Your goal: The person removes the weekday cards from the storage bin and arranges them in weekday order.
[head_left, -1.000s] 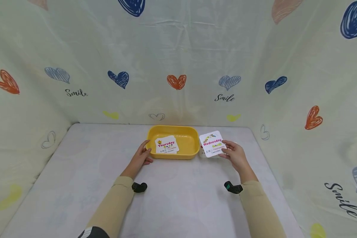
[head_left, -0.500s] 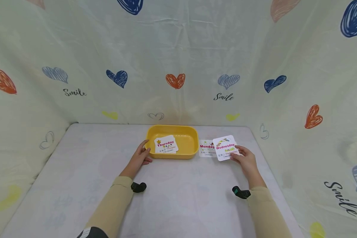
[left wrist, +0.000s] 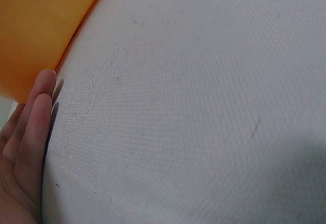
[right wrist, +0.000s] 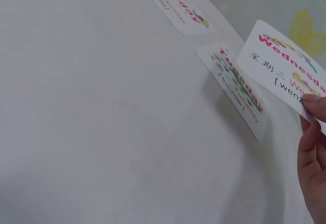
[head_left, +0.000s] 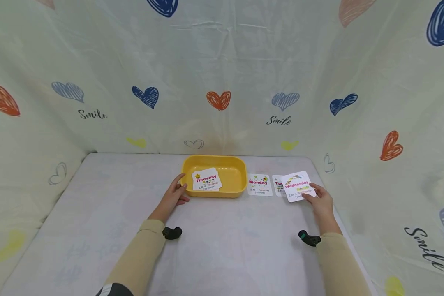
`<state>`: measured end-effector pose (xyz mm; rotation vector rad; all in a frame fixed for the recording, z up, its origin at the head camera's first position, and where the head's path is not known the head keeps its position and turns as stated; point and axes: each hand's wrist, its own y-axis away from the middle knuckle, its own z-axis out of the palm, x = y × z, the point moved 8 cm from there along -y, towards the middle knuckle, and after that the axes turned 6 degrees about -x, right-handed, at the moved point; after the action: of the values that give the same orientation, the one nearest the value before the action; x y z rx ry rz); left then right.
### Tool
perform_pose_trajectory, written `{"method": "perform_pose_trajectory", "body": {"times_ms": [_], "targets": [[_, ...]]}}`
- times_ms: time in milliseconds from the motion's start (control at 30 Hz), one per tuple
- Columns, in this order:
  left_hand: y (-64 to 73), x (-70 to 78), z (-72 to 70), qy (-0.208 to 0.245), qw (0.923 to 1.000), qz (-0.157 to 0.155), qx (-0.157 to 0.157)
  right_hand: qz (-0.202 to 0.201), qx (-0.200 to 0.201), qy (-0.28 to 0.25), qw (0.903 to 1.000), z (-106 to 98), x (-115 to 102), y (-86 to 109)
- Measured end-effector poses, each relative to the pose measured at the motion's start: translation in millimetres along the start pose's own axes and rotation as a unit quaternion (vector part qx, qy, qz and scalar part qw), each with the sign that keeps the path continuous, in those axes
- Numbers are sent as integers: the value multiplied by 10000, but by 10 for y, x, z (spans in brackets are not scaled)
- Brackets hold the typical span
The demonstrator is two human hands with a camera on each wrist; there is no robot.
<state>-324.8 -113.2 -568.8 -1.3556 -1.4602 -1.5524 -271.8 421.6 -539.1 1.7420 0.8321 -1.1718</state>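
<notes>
My right hand pinches a white card reading Wednesday between thumb and fingers. In the right wrist view the Wednesday card is tilted and raised above the table. Part of the Tuesday card is covered by it in the head view, but most of that card's face shows from the right wrist. The Monday card lies just left of Tuesday. My left hand holds the near left corner of a yellow tray, fingers against its outer wall. Inside lies a Thursday card over at least one other.
The table has a pale cloth cover. Behind it hangs a curtain printed with hearts, which also runs along both sides. The tray and cards sit near the table's back edge.
My right hand has carried the Wednesday card rightward, uncovering Monday fully and then part of Tuesday. The left hand and the tray have stayed in place.
</notes>
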Motion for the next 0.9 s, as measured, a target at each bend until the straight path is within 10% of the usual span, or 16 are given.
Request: {"method": "perform_pose_trajectory", "body": {"times_ms": [900], "targets": [[-15, -18, 6, -59, 9999, -51, 96, 312, 1097, -1142, 9869, -394, 224, -249]]}}
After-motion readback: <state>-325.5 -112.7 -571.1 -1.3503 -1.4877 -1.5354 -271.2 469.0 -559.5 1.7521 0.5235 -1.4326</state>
